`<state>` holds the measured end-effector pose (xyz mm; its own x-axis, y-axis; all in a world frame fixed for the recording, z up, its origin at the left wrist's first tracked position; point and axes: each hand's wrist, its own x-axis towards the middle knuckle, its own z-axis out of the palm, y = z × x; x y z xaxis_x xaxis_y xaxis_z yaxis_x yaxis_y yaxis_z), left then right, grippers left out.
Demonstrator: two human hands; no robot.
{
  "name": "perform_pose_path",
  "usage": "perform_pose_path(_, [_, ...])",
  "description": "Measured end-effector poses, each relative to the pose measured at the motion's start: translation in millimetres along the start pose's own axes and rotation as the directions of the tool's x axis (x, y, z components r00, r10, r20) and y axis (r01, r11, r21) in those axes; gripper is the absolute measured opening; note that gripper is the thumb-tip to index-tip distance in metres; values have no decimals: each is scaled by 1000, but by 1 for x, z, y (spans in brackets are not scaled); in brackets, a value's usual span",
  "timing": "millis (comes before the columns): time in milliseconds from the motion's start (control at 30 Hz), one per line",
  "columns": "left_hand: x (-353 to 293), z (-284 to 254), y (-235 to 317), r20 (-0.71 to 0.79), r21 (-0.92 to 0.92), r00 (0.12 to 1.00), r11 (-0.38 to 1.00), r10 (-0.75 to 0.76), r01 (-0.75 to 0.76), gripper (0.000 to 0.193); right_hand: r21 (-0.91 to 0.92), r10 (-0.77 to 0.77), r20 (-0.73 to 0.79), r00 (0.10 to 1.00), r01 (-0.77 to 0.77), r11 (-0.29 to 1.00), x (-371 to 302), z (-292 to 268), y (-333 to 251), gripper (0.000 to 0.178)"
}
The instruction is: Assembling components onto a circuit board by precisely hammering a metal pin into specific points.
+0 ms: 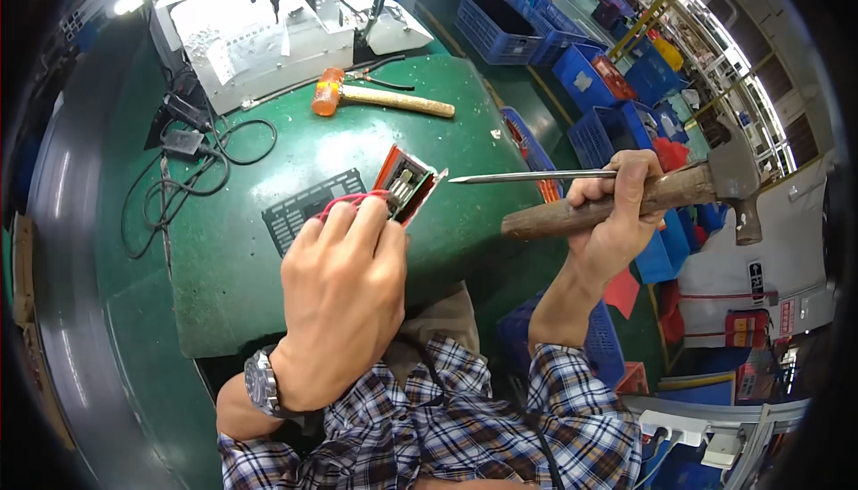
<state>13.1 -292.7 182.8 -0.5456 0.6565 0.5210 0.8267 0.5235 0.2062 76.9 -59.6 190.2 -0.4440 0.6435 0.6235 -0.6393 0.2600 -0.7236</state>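
My left hand (344, 271), a watch on its wrist, grips the near end of a small red-sided box (416, 184) with electronic parts showing inside. Red wires (356, 198) come out by its fingers. My right hand (621, 209) is closed around the wooden handle of a hammer (556, 219), whose metal head points right. Along with it, that hand holds a thin pointed metal rod (527, 176). The rod's tip is close to the box's right edge; whether they touch is unclear. Beside my left hand lies a dark slotted panel (308, 207) on the green table (232, 284).
An orange-headed mallet (384, 99) lies farther back, with pliers (382, 80) behind it. A white machine (268, 39) stands at the table's far edge. Black cables (217, 158) and an adapter (183, 142) are at left. Several blue crates (497, 30) line the right side.
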Motion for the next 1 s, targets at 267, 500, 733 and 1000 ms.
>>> perform_pose_path(267, [14,9,12,35,24,999,1000,-18,17,6,-110,-67,9,998,67,992,1,-8,1,27])
perform_pose_path(500, [16,5,9,40,-3,999,999,-32,32,12,-117,-76,-45,996,70,991,-3,-7,1,25])
perform_pose_path(733, [17,6,11,54,-27,997,998,-47,48,14,-51,-61,14,998,62,997,-4,-7,7,25])
perform_pose_path(1000, [16,1,13,84,-13,995,998,-62,64,13,-99,-29,0,1000,29,995,-8,-7,7,26])
